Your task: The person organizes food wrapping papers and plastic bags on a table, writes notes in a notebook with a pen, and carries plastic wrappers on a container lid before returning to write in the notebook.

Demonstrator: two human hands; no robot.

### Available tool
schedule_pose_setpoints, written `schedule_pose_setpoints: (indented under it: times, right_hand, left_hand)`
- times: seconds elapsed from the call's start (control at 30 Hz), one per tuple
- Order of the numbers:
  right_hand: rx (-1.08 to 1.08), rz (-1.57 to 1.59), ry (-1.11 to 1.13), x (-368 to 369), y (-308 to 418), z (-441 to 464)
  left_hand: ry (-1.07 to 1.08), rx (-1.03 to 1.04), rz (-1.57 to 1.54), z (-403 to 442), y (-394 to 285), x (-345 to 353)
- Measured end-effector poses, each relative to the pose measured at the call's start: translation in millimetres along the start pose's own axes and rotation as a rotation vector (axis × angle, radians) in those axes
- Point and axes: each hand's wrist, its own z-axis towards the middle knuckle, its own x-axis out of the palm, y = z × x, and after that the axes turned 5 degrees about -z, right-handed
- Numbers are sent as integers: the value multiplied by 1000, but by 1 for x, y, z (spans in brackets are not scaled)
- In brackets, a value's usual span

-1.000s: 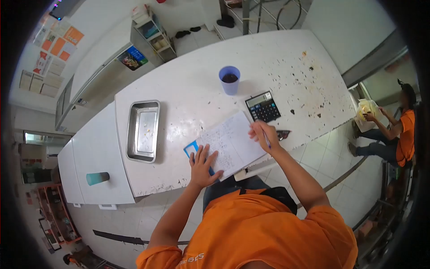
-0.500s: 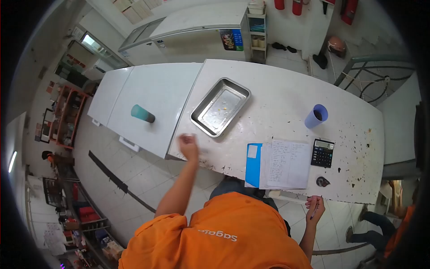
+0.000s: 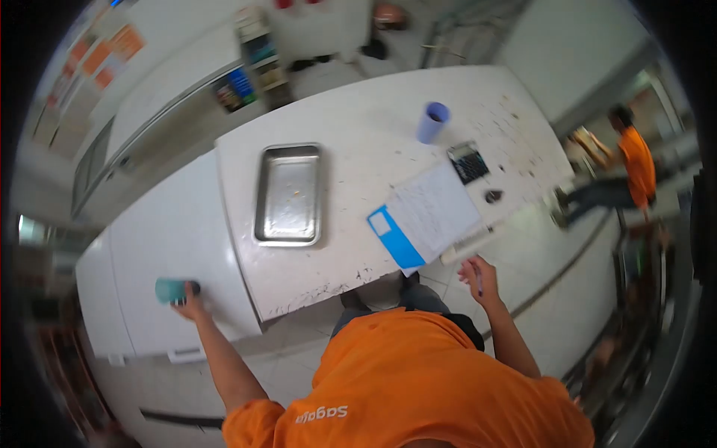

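My left hand (image 3: 190, 305) is closed round the dark end of a teal green cup (image 3: 169, 290) on the white freezer lid at the left. Past the table's near edge, my right hand (image 3: 479, 278) holds a pen (image 3: 479, 282) between its fingers. Closest to that hand is an open notebook (image 3: 441, 205) with handwritten pages. It overlaps a blue folder (image 3: 396, 237) bearing a white label. Motion blurs the picture a little.
A metal tray (image 3: 290, 196) with small crumbs lies on the white table (image 3: 351, 134). Farther right stand a blue-purple cup (image 3: 433, 123), a calculator (image 3: 468, 162) and a small dark object (image 3: 494, 196). A co-worker in orange (image 3: 636, 164) is beyond the table's right end.
My left hand has moved left from beside the table and taken hold of the teal cup. My view has turned to the left. The pen stays in my right hand.
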Motion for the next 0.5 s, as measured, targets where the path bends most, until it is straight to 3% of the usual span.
schedule_pose_setpoints:
  times: [0.07, 0.23, 0.37, 0.47, 0.5]
  right_hand:
    - [-15, 7, 4, 14, 6, -19]
    - [-14, 10, 17, 27, -1, -58]
    - [32, 8, -33, 18, -14, -85]
    - [67, 28, -84, 6, -37, -108]
    - [70, 7, -92, 0, -48, -118]
  left_hand:
    - [-100, -13, 54, 1, 6, 8]
    - [-74, -29, 124, -35, -27, 14]
    - [105, 225, -41, -106, -41, 12]
    - [312, 248, -176, -203, -92, 11]
    - [433, 171, -165, -242, -123, 7]
